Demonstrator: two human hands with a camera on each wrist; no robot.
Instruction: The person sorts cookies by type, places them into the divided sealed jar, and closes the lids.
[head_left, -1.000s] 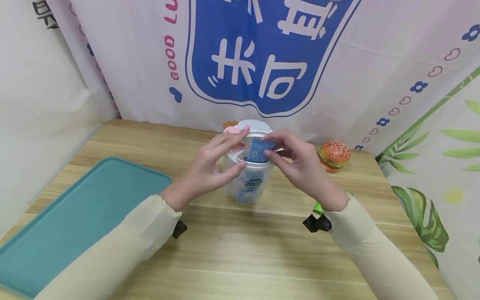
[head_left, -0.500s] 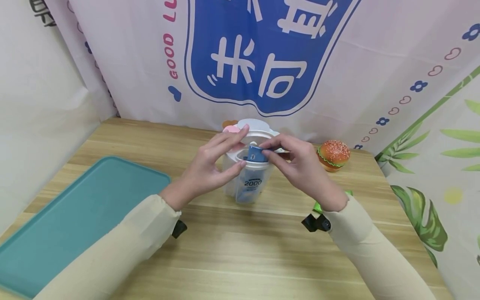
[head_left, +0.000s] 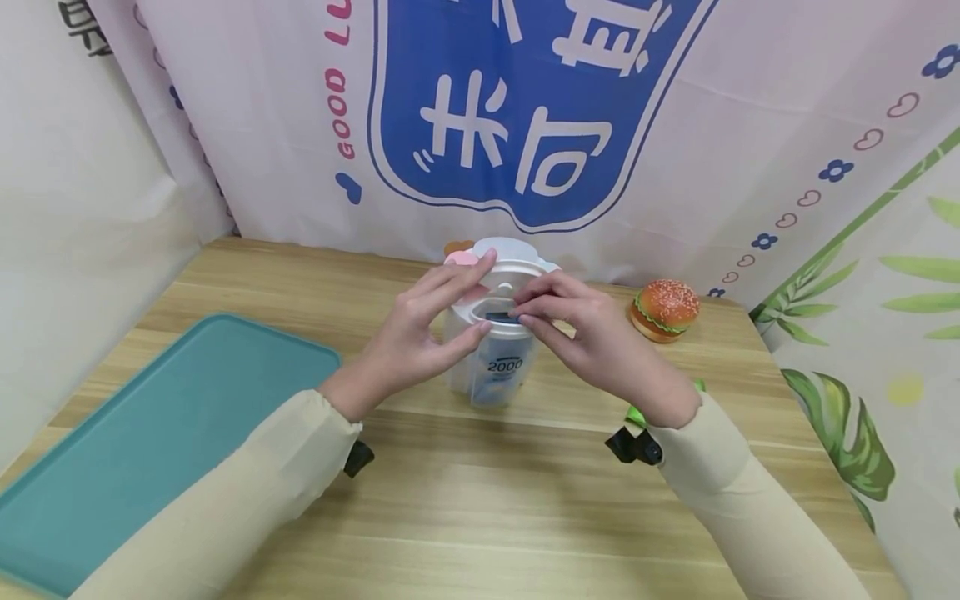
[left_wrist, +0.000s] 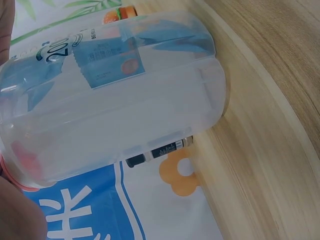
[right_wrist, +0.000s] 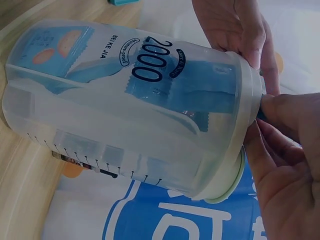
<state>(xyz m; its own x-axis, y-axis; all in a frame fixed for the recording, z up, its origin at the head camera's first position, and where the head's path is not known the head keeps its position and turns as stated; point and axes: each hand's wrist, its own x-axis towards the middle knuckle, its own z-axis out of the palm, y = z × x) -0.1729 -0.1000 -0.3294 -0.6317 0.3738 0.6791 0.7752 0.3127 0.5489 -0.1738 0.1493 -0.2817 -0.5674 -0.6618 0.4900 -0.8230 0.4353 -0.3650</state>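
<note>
Head view: pinching blue packet between thumb and fingertips of right hand, right at the mouth of clear container marked 2000. Showing only as a dark-blue top edge near the rim. Holding left hand on the other side of that mouth, fingers extended, thumb tip by the front rim. Can't tell how firmly pressed. Standing upright toward the back of wooden table, with more blue packets visible through the wall in right wrist view. Also on the table: toy burger beyond right hand, teal tray off to the left, bright green item mostly hidden by right wrist.
</note>
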